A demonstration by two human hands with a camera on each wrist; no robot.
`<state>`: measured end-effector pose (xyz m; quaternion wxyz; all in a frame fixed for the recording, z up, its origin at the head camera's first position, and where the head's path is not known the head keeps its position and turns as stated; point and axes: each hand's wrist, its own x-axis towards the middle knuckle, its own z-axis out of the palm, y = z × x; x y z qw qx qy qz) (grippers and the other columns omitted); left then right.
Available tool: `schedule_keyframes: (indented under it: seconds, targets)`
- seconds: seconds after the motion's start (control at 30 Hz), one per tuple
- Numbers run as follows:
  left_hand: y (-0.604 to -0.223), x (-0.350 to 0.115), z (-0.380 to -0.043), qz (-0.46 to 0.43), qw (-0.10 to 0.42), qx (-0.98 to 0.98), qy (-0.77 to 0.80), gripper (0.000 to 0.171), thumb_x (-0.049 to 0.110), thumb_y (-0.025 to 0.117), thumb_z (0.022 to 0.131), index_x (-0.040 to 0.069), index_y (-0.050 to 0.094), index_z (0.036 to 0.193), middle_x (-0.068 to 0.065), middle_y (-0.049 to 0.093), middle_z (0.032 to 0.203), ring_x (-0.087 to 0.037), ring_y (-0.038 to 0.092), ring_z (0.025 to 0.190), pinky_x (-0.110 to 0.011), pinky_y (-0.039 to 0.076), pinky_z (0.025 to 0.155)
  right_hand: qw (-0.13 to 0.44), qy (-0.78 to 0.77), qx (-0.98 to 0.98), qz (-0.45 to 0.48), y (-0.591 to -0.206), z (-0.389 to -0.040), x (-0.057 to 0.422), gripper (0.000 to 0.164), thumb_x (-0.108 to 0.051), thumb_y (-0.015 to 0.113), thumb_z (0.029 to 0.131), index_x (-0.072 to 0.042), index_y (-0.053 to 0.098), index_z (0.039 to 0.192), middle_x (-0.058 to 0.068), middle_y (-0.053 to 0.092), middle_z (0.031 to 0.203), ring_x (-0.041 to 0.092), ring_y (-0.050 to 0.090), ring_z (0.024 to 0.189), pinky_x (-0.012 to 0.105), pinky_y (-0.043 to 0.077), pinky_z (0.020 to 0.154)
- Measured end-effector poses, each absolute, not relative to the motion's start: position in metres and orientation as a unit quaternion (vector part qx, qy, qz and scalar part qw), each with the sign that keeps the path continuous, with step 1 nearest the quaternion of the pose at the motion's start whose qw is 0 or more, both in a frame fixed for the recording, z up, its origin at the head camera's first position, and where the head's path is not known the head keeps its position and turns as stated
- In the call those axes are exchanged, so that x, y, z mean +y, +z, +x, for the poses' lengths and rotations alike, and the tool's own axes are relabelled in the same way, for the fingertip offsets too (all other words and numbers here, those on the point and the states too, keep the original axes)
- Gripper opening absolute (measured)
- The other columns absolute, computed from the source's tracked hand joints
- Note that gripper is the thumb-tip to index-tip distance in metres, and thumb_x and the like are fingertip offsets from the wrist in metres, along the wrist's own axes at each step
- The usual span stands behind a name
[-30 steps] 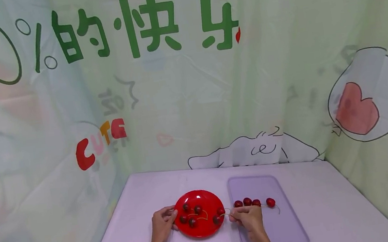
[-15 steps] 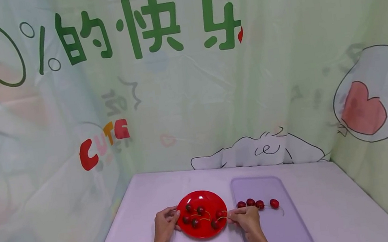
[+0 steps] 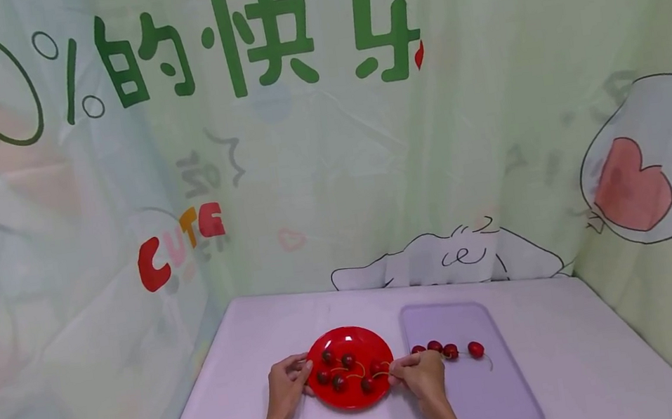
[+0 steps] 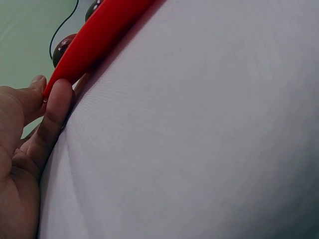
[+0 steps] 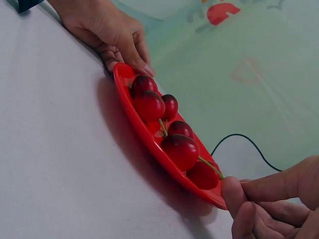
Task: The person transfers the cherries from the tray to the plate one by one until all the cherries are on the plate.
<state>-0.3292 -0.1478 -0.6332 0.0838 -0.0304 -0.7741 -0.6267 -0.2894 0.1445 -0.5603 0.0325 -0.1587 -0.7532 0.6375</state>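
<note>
A red plate lies on the table with several dark red cherries on it. My left hand grips its left rim, thumb on top and fingers beneath in the left wrist view. At the right side of the plate, my right hand pinches the green stem of a cherry pair between thumb and forefinger. One cherry of that pair sits over the plate's right part, beside another cherry. More cherries with curved stems lie on the left half.
A pale purple tray stands right of the plate, partly behind my right hand. A row of several cherries lies across it. The table cover is pale, with a printed curtain behind and at both sides.
My right hand has moved left with the cherry pair, which now sits farther in over the plate. My left hand keeps its hold on the rim. The head view has shifted slightly.
</note>
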Motion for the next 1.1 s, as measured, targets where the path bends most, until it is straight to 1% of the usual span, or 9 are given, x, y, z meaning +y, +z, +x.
schedule_keyframes:
  seconds: [0.27, 0.37, 0.5, 0.77, 0.83, 0.93, 1.1]
  targets:
    - [-0.627, -0.148, -0.33, -0.022, 0.083, -0.777, -0.624, 0.036, 0.019, 0.074, 0.106, 0.001, 0.073, 0.137, -0.022, 0.077, 0.116, -0.012, 0.068, 0.055, -0.019, 0.062, 0.062, 0.078, 0.592, -0.791, -0.129, -0.562, -0.296, 0.138, 0.006, 0.003, 0.084, 0.087, 0.009, 0.082, 0.086, 0.009, 0.075, 0.067, 0.012, 0.071, 0.054, 0.019, 0.059, 0.056]
    - [-0.627, -0.149, -0.329, -0.023, 0.08, -0.775, -0.627, 0.036, 0.017, 0.074, 0.106, -0.001, 0.072, 0.137, -0.023, 0.077, 0.115, -0.012, 0.068, 0.055, -0.02, 0.062, 0.062, 0.087, 0.574, -0.804, -0.127, -0.564, -0.297, 0.135, 0.006, 0.002, 0.084, 0.087, 0.007, 0.082, 0.084, 0.011, 0.075, 0.066, 0.012, 0.071, 0.053, 0.018, 0.058, 0.055]
    - [-0.63, -0.15, -0.33, -0.026, 0.081, -0.771, -0.631, 0.036, 0.017, 0.074, 0.105, -0.001, 0.072, 0.136, -0.023, 0.077, 0.114, -0.012, 0.068, 0.054, -0.02, 0.063, 0.061, 0.088, 0.561, -0.813, -0.131, -0.564, -0.297, 0.13, 0.007, 0.001, 0.085, 0.088, 0.007, 0.081, 0.085, 0.013, 0.075, 0.07, 0.013, 0.071, 0.053, 0.019, 0.057, 0.056]
    - [-0.631, -0.147, -0.33, -0.033, 0.077, -0.77, -0.633, 0.036, 0.019, 0.075, 0.105, 0.001, 0.073, 0.137, -0.023, 0.078, 0.118, -0.012, 0.069, 0.056, -0.02, 0.063, 0.061, 0.116, 0.546, -0.821, -0.121, -0.561, -0.292, 0.127, 0.012, 0.003, 0.083, 0.089, 0.005, 0.079, 0.078, 0.009, 0.072, 0.065, 0.012, 0.067, 0.048, 0.021, 0.056, 0.051]
    - [-0.634, -0.147, -0.331, -0.032, 0.077, -0.767, -0.636, 0.036, 0.019, 0.075, 0.105, 0.001, 0.073, 0.137, -0.022, 0.078, 0.118, -0.012, 0.069, 0.055, -0.02, 0.062, 0.061, 0.122, 0.539, -0.825, -0.119, -0.558, -0.29, 0.125, 0.012, 0.004, 0.082, 0.09, 0.005, 0.078, 0.078, 0.01, 0.072, 0.066, 0.012, 0.066, 0.048, 0.021, 0.055, 0.051]
    - [-0.635, -0.148, -0.331, -0.032, 0.077, -0.767, -0.636, 0.037, 0.019, 0.076, 0.105, 0.002, 0.073, 0.137, -0.022, 0.078, 0.119, -0.012, 0.069, 0.056, -0.02, 0.062, 0.061, 0.119, 0.531, -0.83, -0.121, -0.553, -0.289, 0.122, 0.011, 0.003, 0.082, 0.09, 0.006, 0.078, 0.08, 0.012, 0.073, 0.068, 0.011, 0.065, 0.049, 0.02, 0.055, 0.051]
    - [-0.634, -0.15, -0.331, -0.035, 0.079, -0.77, -0.632, 0.037, 0.019, 0.075, 0.105, 0.001, 0.073, 0.137, -0.023, 0.078, 0.119, -0.012, 0.069, 0.056, -0.021, 0.063, 0.062, 0.094, 0.523, -0.838, -0.123, -0.544, -0.287, 0.119, 0.01, 0.002, 0.083, 0.091, 0.01, 0.078, 0.087, 0.015, 0.072, 0.073, 0.013, 0.066, 0.052, 0.021, 0.056, 0.054]
